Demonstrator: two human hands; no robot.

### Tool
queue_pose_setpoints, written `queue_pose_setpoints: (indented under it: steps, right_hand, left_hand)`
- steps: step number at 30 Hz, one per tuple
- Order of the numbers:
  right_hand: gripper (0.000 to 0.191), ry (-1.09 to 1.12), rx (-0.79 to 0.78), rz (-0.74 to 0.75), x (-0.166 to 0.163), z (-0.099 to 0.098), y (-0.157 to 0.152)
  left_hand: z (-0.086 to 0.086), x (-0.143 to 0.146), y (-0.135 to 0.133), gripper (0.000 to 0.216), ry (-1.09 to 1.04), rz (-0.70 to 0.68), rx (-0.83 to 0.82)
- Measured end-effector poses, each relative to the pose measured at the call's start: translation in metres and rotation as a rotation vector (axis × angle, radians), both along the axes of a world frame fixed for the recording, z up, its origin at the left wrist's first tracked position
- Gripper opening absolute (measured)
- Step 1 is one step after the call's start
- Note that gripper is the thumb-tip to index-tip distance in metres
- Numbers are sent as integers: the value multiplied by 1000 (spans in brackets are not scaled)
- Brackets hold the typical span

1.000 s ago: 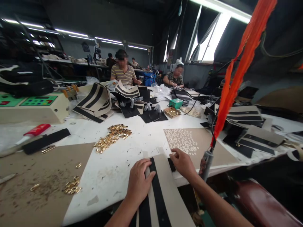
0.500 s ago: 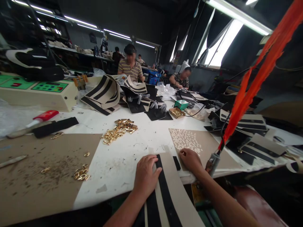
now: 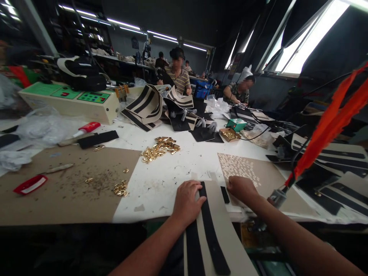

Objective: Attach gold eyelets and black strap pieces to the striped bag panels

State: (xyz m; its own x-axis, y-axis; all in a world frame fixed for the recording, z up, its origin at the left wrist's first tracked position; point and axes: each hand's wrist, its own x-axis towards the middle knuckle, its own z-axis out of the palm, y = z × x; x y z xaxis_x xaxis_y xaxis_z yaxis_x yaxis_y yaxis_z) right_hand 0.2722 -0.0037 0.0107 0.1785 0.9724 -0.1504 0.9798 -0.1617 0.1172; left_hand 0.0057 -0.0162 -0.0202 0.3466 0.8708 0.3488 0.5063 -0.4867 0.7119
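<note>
A beige panel [image 3: 213, 207] with black stripes lies over the table's front edge and hangs down toward me. My left hand [image 3: 188, 201] rests on its left side, thumb apart, fingertips on the top of a black strip [image 3: 211, 235]. My right hand [image 3: 243, 188] is closed, fingers bent in, at the near left of a brown sheet [image 3: 276, 184] scattered with small pale pieces [image 3: 240, 165]. Whatever it holds, if anything, is hidden. A short black piece [image 3: 224, 194] lies between the panel and my right hand.
Gold metal hardware [image 3: 161, 148] is piled mid-table, with gold clasps [image 3: 121, 188] on the left brown board [image 3: 83, 207]. An orange ribbon [image 3: 324, 130] hangs at right above a metal fitting [image 3: 277, 197]. Striped panels [image 3: 146, 105] and a control box [image 3: 71, 101] stand behind. Two people sit across.
The view has swung left, so the scene sits further right and more of the left board shows. Both hands keep nearly the same places; my right fingers look more tightly curled.
</note>
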Motion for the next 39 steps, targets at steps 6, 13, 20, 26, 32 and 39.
queue_pose_setpoints:
  steps: [6,13,20,26,32,39]
  right_hand:
    - [29,31,85,-8,3,-2,-8]
    - [36,382,156,26,-30,14,-18]
    - [20,943,23,202,-83,14,-19]
    - [19,869,44,164,-87,6,-14]
    - [16,831,33,144,-86,6,-10]
    - [13,730,33,160,-88,8,-6]
  left_hand:
    - [-2,0,-1,35,3,3,-13]
    - [-3,2,-1,36,0,5,-17]
    - [-7,1,-1,35,-2,-12,-15]
    - [-7,1,-1,35,1,-17,-12]
    - [-5,2,-1,34,1,-15,-27]
    - [-3,1,-1,37,6,-14,-26]
